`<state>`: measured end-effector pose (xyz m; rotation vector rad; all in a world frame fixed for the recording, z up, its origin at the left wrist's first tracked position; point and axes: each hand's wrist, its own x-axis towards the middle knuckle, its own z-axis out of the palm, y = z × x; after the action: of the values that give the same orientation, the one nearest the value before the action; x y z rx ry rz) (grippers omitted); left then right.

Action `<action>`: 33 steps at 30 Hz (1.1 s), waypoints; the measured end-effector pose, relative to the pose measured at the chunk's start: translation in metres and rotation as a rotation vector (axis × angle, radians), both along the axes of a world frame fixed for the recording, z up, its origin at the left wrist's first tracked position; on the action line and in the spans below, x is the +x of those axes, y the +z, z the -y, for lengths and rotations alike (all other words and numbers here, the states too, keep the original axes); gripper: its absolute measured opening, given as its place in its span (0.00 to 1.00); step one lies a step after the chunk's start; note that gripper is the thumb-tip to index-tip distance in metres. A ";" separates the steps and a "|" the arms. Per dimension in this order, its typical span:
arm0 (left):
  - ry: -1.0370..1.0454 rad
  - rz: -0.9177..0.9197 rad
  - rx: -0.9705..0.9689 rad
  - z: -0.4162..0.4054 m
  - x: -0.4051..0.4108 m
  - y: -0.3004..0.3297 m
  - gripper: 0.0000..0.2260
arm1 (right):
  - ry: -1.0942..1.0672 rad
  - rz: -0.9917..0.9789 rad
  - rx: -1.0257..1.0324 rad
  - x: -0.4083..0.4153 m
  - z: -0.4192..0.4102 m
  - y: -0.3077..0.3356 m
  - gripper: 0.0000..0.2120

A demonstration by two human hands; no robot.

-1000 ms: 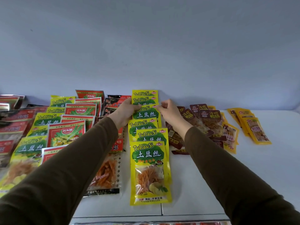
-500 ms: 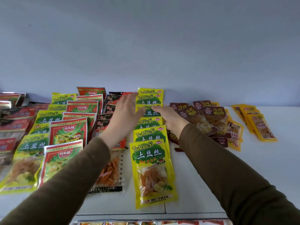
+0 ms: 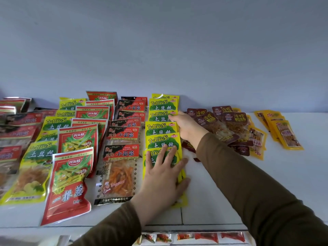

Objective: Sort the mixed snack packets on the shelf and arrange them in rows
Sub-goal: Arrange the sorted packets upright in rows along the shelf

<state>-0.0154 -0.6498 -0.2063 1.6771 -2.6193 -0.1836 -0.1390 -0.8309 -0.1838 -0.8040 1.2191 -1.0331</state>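
Observation:
A row of yellow TuDouSi packets (image 3: 160, 129) runs from the back wall toward me down the middle of the white shelf (image 3: 221, 192). My left hand (image 3: 164, 176) lies flat with spread fingers on the nearest packet of that row. My right hand (image 3: 186, 127) touches the right edge of the row farther back, fingertips at a packet's corner. Left of it lie a row of black-and-red packets (image 3: 124, 137), a row of red packets (image 3: 78, 139) and another yellow row (image 3: 48, 135).
A loose heap of dark brown packets (image 3: 225, 125) lies right of my right hand. Orange-yellow packets (image 3: 282, 130) lie farther right. More red packets (image 3: 14, 125) fill the far left. A lower shelf edge with small red sachets (image 3: 195, 237) shows at the bottom.
My left hand has come back from the far end of the middle yellow row and now lies flat on the nearest packet. The right hand has moved to the row's right edge.

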 end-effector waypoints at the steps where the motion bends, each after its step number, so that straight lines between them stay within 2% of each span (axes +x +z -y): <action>1: -0.007 0.009 -0.002 0.004 0.004 0.000 0.30 | -0.012 -0.009 0.002 0.003 0.001 0.000 0.16; 4: -0.046 0.019 -0.003 0.011 0.014 0.002 0.29 | -0.015 -0.022 0.032 0.012 0.001 0.003 0.16; 9: -0.102 0.029 -0.004 0.011 0.026 0.005 0.29 | 0.025 -0.166 0.019 0.015 0.004 0.007 0.12; 14: -0.142 -0.023 -0.090 0.002 0.032 0.015 0.34 | -0.018 -0.323 -0.141 0.008 -0.008 0.017 0.16; 17: -0.103 -0.079 -0.121 -0.010 0.040 0.017 0.32 | -0.018 -0.332 -0.223 -0.002 -0.030 0.021 0.21; 24: -0.014 -0.035 -0.122 -0.039 0.061 -0.003 0.33 | -0.049 -0.362 -0.323 0.000 -0.109 -0.007 0.26; 28: 0.001 -0.042 -0.118 -0.042 0.054 -0.011 0.33 | -0.076 -0.314 -0.297 0.021 -0.145 -0.026 0.27; 33: -0.006 -0.050 -0.104 -0.042 0.049 -0.013 0.34 | -0.133 -0.200 -0.264 0.029 -0.150 -0.025 0.26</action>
<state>0.0332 -0.6080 -0.2195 1.6107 -2.5509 -0.0867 -0.1097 -0.6806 -0.2091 -1.0622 1.3354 -1.2632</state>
